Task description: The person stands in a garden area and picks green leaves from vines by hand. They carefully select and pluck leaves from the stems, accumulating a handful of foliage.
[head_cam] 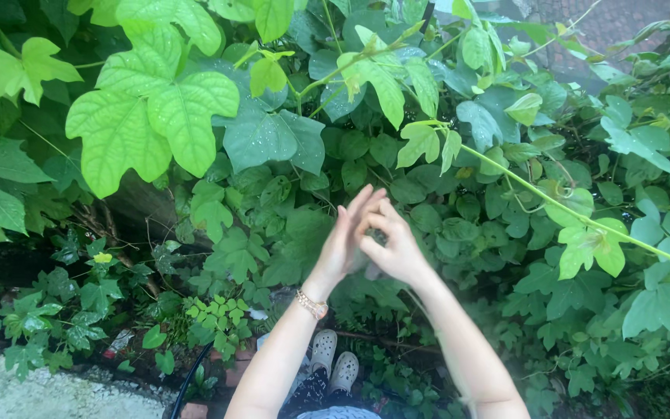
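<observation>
Scene dominated by a dense bank of green foliage (366, 171), filling the view above, left and right of the hands. Largest single element: a big pale lobed leaf (149, 109), up and well to the left of the hands. Long thin green vine stem (583, 217) running diagonally to the right of the hands, ending in a pair of light green leaves (591, 248). Strip of pale gravel ground (32, 392) far below and left of the hands, at the lower corner.

Two bare forearms rising from the lower edge toward the middle of the view. Left hand (347, 240) raised with fingers extended upward, palm turned toward the other hand. Right hand (393, 244) pressed against it, fingers bent over the left fingers; hands together and touching, in front of the leaves. Contents between the palms: cannot tell; nothing visibly gripped. Nearest plant matter: small dark leaves directly behind the hands, apparently apart from the fingers.

Below the hands, between the forearms: pair of light grey perforated clogs (333, 361) standing side by side on dark soil. On the left wrist, just below the left hand: gold-coloured bracelet (312, 304). Small yellow-green bud (102, 257) well to the left of the hands, low among the dark leaves.
</observation>
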